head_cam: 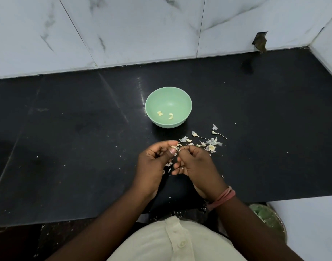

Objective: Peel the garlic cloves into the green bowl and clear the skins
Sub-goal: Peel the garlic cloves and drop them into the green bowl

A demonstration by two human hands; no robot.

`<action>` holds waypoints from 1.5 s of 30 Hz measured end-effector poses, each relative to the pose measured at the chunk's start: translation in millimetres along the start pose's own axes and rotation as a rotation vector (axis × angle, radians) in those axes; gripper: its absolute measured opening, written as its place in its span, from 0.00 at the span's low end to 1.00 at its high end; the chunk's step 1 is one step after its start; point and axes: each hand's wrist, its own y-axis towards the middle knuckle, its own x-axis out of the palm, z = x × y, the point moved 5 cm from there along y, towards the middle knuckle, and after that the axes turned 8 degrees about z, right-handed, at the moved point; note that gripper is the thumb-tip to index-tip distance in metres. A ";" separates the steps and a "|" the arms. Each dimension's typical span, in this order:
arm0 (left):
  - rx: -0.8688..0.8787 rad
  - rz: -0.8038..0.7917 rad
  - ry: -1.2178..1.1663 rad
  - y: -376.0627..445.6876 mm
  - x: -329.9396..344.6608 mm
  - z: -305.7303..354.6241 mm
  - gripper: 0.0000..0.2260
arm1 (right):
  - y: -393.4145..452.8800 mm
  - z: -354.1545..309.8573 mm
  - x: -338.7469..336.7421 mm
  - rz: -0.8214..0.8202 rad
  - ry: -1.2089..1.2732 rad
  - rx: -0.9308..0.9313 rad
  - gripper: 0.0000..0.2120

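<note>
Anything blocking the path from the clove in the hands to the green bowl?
Nothing visible. Both hands, left and right, pinch the clove just in front of the bowl. The counter between them holds only tiny skin flecks; the skin pile lies off to the right. The bowl is open-topped and holds a few peeled cloves.

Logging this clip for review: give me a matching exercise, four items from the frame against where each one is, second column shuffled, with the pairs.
Things:
1. peeled cloves
2. green bowl
3. loose skins
4. clove being peeled

Places:
A. pinched between the fingertips of the left hand and right hand
B. scattered on the black counter, right of the hands
C. on the bowl's floor
D. standing on the counter beyond the hands

Pairs: 1-C, 2-D, 3-B, 4-A
</note>
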 end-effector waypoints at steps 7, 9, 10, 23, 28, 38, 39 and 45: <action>-0.115 0.024 -0.096 -0.3 3.1 -9.5 0.11 | 1.0 -3.3 -19.5 0.152 -0.116 -0.094 0.06; -0.123 0.034 -0.102 -0.4 1.5 -11.8 0.11 | 0.8 -8.3 -20.2 0.161 -0.140 -0.139 0.11; -0.124 0.036 -0.108 -0.3 0.7 -12.2 0.11 | 0.6 -9.6 -20.2 0.163 -0.174 -0.163 0.13; -0.123 0.052 -0.118 -6.3 -3.3 -10.9 0.11 | -3.7 -2.3 -12.2 0.213 -0.219 -0.273 0.10; -0.137 0.040 -0.138 -7.1 -1.1 -11.9 0.11 | -5.5 -5.5 -8.4 0.122 -0.171 -0.269 0.03; -0.145 0.118 -0.109 -5.6 -3.4 -12.3 0.08 | -3.7 -4.4 -11.3 0.144 -0.112 -0.274 0.03; -0.158 0.122 -0.105 -5.7 -2.7 -12.8 0.08 | -4.1 -5.0 -11.8 0.150 -0.110 -0.280 0.03; -0.247 0.150 -0.131 -3.8 0.4 -12.7 0.04 | -4.7 -3.0 -9.8 0.161 -0.115 -0.318 0.05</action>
